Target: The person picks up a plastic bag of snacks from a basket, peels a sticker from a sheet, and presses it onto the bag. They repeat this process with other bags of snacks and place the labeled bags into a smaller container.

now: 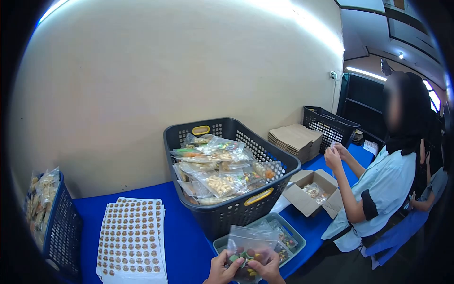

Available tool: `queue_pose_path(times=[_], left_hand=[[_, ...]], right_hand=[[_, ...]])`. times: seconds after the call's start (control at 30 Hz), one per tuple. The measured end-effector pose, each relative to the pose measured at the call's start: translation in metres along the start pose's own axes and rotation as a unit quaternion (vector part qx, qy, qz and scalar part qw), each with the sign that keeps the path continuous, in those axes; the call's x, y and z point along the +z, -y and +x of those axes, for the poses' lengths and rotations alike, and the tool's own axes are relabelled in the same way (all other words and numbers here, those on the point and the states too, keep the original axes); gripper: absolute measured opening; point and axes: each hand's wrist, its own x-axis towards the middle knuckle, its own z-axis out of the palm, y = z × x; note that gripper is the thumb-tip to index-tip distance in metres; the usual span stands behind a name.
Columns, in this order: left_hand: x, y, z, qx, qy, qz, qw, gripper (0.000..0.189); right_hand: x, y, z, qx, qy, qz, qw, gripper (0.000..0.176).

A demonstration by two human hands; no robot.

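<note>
Low in the view, a clear zip bag (253, 239) with brown, green and yellow pieces inside is held between my two hands. My left hand (223, 269) pinches its left side, thumb on the front. On the right side, my right hand (268, 267) grips the same bag. Just behind the bag is a grey-green tray (218, 245) with more small filled bags (286, 239). A large black basket (222, 215) beyond it is heaped with clear bags (220, 182) of pale and coloured pieces.
Sheets of round stickers (130, 236) lie on the blue tabletop (182, 236). A second basket (61, 232) stands far left. To the right are an open carton (302, 201), flattened cardboard (295, 139), another basket (328, 125) and a co-worker (378, 184) holding something small. More people stand behind.
</note>
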Motion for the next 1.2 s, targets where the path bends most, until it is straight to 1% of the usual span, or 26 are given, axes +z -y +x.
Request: queue_pose_path(times=[0.03, 0.07, 0.1, 0.13, 0.17, 0.2, 0.27, 0.3, 0.33, 0.37, 0.4, 0.43, 0.47, 0.5, 0.57, 0.63, 0.67, 0.7, 0.73, 0.77, 0.8, 0.87, 0.9, 0.97, 1.07, 1.2], left_hand=[[-0.006, 0.008, -0.001, -0.038, -0.005, -0.057, 0.998, 0.023], [-0.01, 0.014, -0.003, -0.077, -0.011, -0.115, 0.99, 0.027], [-0.014, 0.018, -0.006, -0.077, -0.019, -0.112, 0.99, 0.027], [-0.017, 0.022, -0.007, -0.04, -0.051, -0.167, 0.984, 0.033], [-0.021, 0.027, -0.008, 0.0, -0.083, -0.22, 0.972, 0.04], [-0.034, 0.034, -0.011, 0.001, -0.077, -0.205, 0.976, 0.052], [-0.055, 0.047, -0.022, -0.023, -0.143, -0.168, 0.975, 0.04], [-0.066, 0.051, -0.027, -0.046, -0.178, -0.14, 0.973, 0.035], [-0.076, 0.058, -0.033, -0.058, -0.234, -0.126, 0.962, 0.031], [-0.087, 0.067, -0.039, -0.071, -0.289, -0.112, 0.948, 0.027], [-0.099, 0.079, -0.045, -0.048, -0.327, -0.069, 0.941, 0.025], [-0.11, 0.089, -0.053, -0.029, -0.364, -0.026, 0.931, 0.024], [-0.121, 0.091, -0.058, -0.033, -0.381, -0.019, 0.924, 0.023], [-0.129, 0.09, -0.065, -0.041, -0.398, -0.012, 0.916, 0.022], [-0.138, 0.089, -0.073, -0.052, -0.441, -0.001, 0.896, 0.02], [-0.147, 0.083, -0.083, -0.002, -0.445, -0.027, 0.895, 0.02], [-0.149, 0.078, -0.088, 0.002, -0.451, -0.024, 0.892, 0.019], [-0.152, 0.082, -0.099, -0.001, -0.442, 0.006, 0.897, 0.027], [-0.15, 0.077, -0.098, 0.013, -0.486, 0.006, 0.874, 0.014], [-0.151, 0.071, -0.097, 0.03, -0.528, 0.005, 0.849, 0.005], [-0.16, 0.07, -0.111, 0.023, -0.484, 0.011, 0.875, 0.007], [-0.171, 0.06, -0.125, 0.042, -0.496, 0.021, 0.867, 0.007], [-0.177, 0.054, -0.132, 0.056, -0.489, 0.026, 0.87, 0.006], [-0.19, 0.041, -0.149, 0.061, -0.512, 0.027, 0.856, 0.006], [-0.216, 0.023, -0.188, 0.089, -0.524, 0.038, 0.846, 0.008], [-0.255, -0.015, -0.26, 0.111, -0.558, 0.089, 0.817, 0.011]], right_hand=[[0.003, -0.007, 0.003, -0.002, 0.007, 0.003, 1.0, 0.021], [0.006, -0.019, 0.007, -0.048, 0.028, -0.063, 0.996, 0.022], [0.009, -0.026, 0.01, -0.093, 0.049, -0.127, 0.986, 0.023], [0.022, 0.039, 0.013, -0.013, 0.107, -0.024, 0.994, 0.026], [0.019, 0.04, 0.018, -0.067, 0.072, -0.031, 0.995, 0.027], [0.012, 0.042, 0.026, -0.122, 0.036, -0.037, 0.991, 0.027], [-0.006, 0.045, 0.056, -0.268, -0.083, -0.025, 0.959, 0.034], [0.0, 0.053, 0.072, -0.323, -0.164, 0.095, 0.927, 0.048], [0.002, 0.079, 0.092, -0.437, -0.252, -0.116, 0.856, 0.014], [0.006, 0.082, 0.107, -0.447, -0.291, -0.114, 0.838, 0.019], [0.01, 0.078, 0.128, -0.46, -0.304, -0.074, 0.831, 0.022], [0.012, 0.073, 0.15, -0.502, -0.289, -0.162, 0.799, 0.03], [0.017, 0.074, 0.163, -0.512, -0.232, -0.275, 0.78, 0.038], [0.026, 0.082, 0.168, -0.417, -0.164, -0.444, 0.776, 0.041], [0.05, 0.063, 0.17, -0.34, -0.134, -0.386, 0.847, 0.04], [0.055, 0.045, 0.147, -0.349, -0.104, -0.407, 0.838, 0.039], [0.057, 0.036, 0.132, -0.349, -0.094, -0.369, 0.856, 0.036], [0.059, 0.029, 0.115, -0.345, -0.103, -0.359, 0.861, 0.036], [0.058, 0.016, 0.098, -0.337, -0.124, -0.321, 0.877, 0.039], [0.056, 0.011, 0.081, -0.341, -0.093, -0.332, 0.875, 0.057], [0.065, 0.005, 0.062, -0.311, -0.113, -0.279, 0.901, 0.035], [0.086, 0.013, 0.024, -0.238, -0.112, -0.289, 0.92, 0.028], [0.092, 0.004, 0.014, -0.244, -0.097, -0.28, 0.923, 0.028], [0.106, -0.011, -0.006, -0.203, 0.006, -0.247, 0.948, 0.03], [0.135, -0.01, -0.027, -0.222, 0.049, -0.274, 0.935, 0.031], [0.193, 0.001, -0.057, -0.284, 0.084, -0.203, 0.933, 0.034]])
